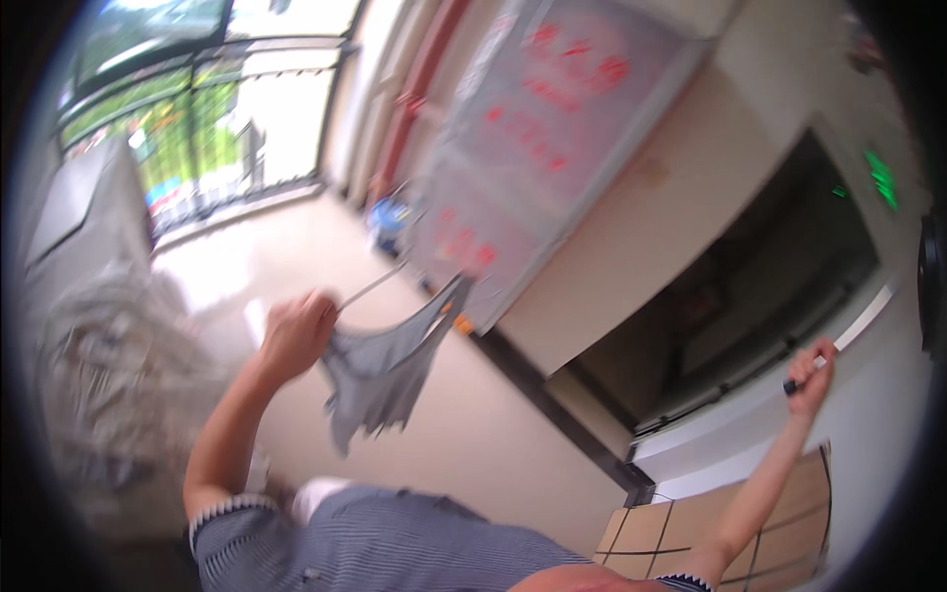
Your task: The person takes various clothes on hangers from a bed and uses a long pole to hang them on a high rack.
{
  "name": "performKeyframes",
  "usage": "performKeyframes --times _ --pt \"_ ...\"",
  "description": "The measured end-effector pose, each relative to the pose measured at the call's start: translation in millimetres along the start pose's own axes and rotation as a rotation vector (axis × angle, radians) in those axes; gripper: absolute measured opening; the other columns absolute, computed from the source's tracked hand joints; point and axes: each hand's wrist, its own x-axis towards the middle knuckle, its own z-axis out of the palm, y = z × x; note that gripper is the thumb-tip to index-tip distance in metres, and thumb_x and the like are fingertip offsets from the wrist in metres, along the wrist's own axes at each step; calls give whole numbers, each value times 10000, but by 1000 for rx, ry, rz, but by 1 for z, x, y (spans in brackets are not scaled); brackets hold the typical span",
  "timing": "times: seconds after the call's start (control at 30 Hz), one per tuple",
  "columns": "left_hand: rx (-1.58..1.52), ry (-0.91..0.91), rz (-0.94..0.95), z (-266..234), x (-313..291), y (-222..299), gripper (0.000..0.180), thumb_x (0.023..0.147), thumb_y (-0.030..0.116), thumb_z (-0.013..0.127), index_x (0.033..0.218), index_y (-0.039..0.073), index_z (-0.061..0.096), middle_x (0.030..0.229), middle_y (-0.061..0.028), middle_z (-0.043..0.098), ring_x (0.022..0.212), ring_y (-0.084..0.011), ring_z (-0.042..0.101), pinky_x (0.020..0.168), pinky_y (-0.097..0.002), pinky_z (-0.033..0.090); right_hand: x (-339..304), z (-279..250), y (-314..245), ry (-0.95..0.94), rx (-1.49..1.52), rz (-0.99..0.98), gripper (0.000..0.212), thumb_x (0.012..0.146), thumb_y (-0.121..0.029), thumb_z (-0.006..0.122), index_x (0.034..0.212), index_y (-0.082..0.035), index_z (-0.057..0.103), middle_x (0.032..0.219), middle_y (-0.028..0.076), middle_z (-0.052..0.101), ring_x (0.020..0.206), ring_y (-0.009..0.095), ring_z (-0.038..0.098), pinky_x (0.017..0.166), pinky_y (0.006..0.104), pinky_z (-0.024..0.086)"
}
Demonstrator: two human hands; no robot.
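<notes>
Gripping on both sides: left hand (pixel 299 333) at a grey cloth (pixel 385 370), right hand (pixel 811 379) on a black-ended object (pixel 790 387)

Far left: bulky pile under clear plastic (pixel 113 365), soft-edged in view. Behind it, a window with a dark railing (pixel 192 148); green shows through the bars.

Left hand: raised, fingers curled closed around one end of a thin rod (pixel 373 286), which slants up to the right. Grey cloth hangs just beside this hand, over the pale floor (pixel 483 424), lower edge ragged. Blur; cannot tell how cloth and rod join. Below, the wearer's striped top (pixel 395 538).

Centre: a blue container (pixel 388 219) near the wall, at the foot of a red pipe (pixel 419 99). Right of the pipe, a tall grey panel (pixel 552 128) with red handwriting; the cloth's upper tip overlaps its lower part in view.

Right: dark glossy panel (pixel 740 296), slanted in view. Below it, brown squares with dark lines (pixel 730 518).

Right hand: arm stretched out, fingers closed on the black-ended object. A pale strip (pixel 865 314) runs up beyond the fist; cannot tell whether it belongs to the same object. Farther right, green marks (pixel 881 180).
</notes>
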Motion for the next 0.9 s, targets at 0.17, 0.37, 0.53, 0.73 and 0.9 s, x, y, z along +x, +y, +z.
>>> performKeyframes --times 0.17,0.37,0.53,0.73,0.9 --pt "6 44 29 -37 6 11 50 798 96 521 817 51 512 718 -115 553 646 -303 553 564 -345 433 -28 32 3 -259 -95 -242 247 926 -314 362 875 -108 489 516 -55 274 389 32 244 352 184 240" --pt "145 87 67 -58 29 12 45 798 76 527 823 42 515 691 -96 548 614 -260 555 549 -323 429 -68 79 147 -632 112 98 246 885 -290 462 742 -94 422 494 -15 313 385 83 310 373 231 299" --pt "220 97 20 -81 43 12 76 817 117 504 808 42 516 687 -116 570 612 -287 562 562 -362 433 -143 106 257 -549 53 380 246 855 -222 520 670 -78 446 542 7 422 460 68 383 423 210 328" --pt "280 148 79 -100 77 18 79 815 116 506 806 42 535 667 -108 571 595 -265 569 549 -345 433 -241 106 334 -598 -84 746 334 808 -103 598 511 -105 445 486 -46 421 408 34 347 368 194 246" --pt "347 185 131 -110 94 31 69 812 118 523 825 52 534 669 -91 566 591 -246 567 538 -327 428 -280 113 353 -725 -105 939 328 824 -133 577 528 -78 450 456 -21 403 364 61 372 329 214 270"
